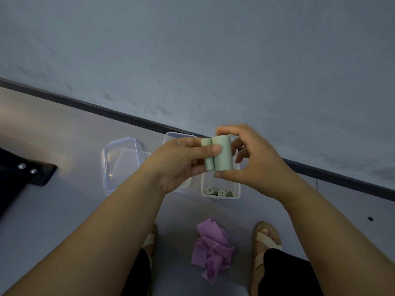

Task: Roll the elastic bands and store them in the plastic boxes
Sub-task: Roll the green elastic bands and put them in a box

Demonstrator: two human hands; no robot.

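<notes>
A pale green elastic band (222, 155), rolled up from both ends into two side-by-side rolls, is held upright in the air between both hands. My left hand (179, 161) pinches the left roll with thumb across its front. My right hand (254, 159) pinches the larger right roll top and bottom between fingertip and thumb. Directly below stands an open clear plastic box (221, 197) with rolled green bands in it. A loose heap of purple elastic bands (211, 248) lies on the floor between my feet.
A clear lid with blue clips (119, 163) lies left of the boxes. A second clear box (173, 137) sits mostly hidden behind my left hand. The wall's dark skirting (85, 105) runs behind. A black object (23, 174) lies at far left. My sandalled feet (266, 240) flank the purple heap.
</notes>
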